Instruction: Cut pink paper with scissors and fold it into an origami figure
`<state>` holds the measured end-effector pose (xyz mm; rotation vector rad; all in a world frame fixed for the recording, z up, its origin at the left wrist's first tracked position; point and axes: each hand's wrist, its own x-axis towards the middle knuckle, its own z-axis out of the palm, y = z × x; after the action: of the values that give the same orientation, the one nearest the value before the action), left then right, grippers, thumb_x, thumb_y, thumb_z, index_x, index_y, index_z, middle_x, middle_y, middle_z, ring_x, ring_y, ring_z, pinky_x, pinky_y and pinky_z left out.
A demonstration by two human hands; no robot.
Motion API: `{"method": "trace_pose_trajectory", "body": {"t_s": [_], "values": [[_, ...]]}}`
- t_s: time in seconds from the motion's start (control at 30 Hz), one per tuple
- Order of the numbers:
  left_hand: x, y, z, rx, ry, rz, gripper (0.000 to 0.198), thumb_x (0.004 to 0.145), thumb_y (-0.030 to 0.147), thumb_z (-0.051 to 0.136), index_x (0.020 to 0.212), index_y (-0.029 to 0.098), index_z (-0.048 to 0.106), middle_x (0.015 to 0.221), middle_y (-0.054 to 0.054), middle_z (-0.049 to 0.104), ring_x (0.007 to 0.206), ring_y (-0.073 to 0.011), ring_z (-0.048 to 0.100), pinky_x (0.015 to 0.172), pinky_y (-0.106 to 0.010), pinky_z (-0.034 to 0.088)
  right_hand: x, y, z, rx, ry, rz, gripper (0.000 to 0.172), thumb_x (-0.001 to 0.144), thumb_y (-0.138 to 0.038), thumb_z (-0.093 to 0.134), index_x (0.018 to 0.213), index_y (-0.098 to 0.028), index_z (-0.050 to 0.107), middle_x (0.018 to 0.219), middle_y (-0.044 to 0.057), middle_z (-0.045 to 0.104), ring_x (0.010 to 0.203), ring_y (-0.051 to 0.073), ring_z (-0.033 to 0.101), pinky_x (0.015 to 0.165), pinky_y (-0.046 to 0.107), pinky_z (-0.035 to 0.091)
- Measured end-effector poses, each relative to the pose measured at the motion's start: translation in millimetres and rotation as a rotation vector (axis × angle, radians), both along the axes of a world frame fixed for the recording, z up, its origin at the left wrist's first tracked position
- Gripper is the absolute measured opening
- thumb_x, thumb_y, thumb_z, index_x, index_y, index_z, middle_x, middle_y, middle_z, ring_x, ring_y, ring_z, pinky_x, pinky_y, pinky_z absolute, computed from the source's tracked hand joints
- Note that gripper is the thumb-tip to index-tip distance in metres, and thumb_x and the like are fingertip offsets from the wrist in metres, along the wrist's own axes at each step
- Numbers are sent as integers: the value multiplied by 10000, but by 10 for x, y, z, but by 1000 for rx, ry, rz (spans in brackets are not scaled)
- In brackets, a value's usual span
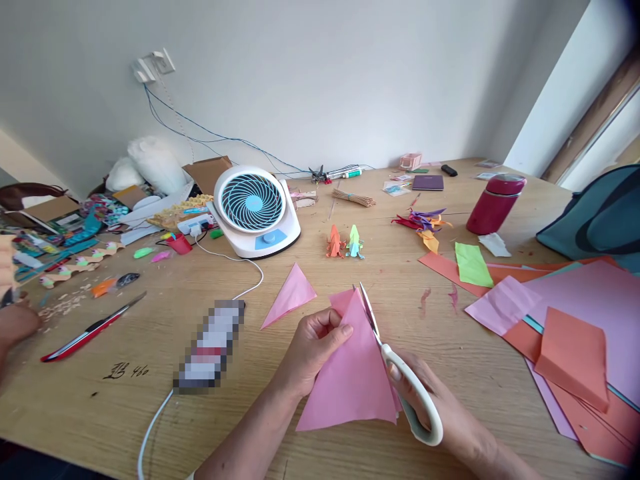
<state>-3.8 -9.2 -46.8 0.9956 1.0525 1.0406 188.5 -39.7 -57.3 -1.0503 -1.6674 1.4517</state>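
Observation:
My left hand (323, 343) pinches a folded sheet of pink paper (353, 387) between thumb and fingers, above the table's near middle. White-handled scissors (419, 407) are in my right hand (435, 400), its fingers through the handle loops. Their blades stand a little apart at the paper's right edge, near the top corner; whether they are cutting at this instant I cannot tell. A folded pink paper triangle (290, 295) lies just beyond my left hand. Farther back stand an orange folded paper figure (335, 243) and a green one (355, 242).
A fan (254, 207) stands at back left, a charging phone (213, 343) nearer. At far left lies a red-handled knife (93, 330), close to another person's hand (17, 323). Coloured paper sheets (573, 353) cover the right side, below a red flask (495, 205) and a blue bag (595, 213).

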Motion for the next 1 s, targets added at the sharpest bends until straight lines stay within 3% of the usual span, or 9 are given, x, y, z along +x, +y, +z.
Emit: {"method": "trace_pose_trajectory", "body": {"t_s": [0.2,0.4,0.6,1.0], "values": [[-14,30,-20,63,65,-35,436,720,457,755,617,168,445,572,53,457,523,-68,395,524,-207,291,-2,7,-52,49,-43,-79,563,877,-726,417,709,-218,590,715,55,602,666,189,546,605,275,514],[-24,56,-42,135,136,-45,445,739,475,735,604,170,441,570,52,440,533,-72,386,530,-213,294,-17,10,-23,3,-38,-56,578,859,-753,415,677,-214,514,676,31,546,639,173,505,585,266,476],[-32,54,-32,94,40,-88,440,740,450,744,612,172,428,560,62,422,513,-64,367,524,-209,277,-27,9,-41,-16,-7,-16,558,891,-718,408,667,-208,416,625,-13,464,590,126,427,562,238,403],[-15,55,-118,106,-31,-78,393,771,402,746,643,160,464,601,49,484,546,-66,414,554,-205,308,-51,-7,23,1,11,-30,565,873,-735,414,666,-210,446,621,-1,483,603,143,456,566,243,418]]}}
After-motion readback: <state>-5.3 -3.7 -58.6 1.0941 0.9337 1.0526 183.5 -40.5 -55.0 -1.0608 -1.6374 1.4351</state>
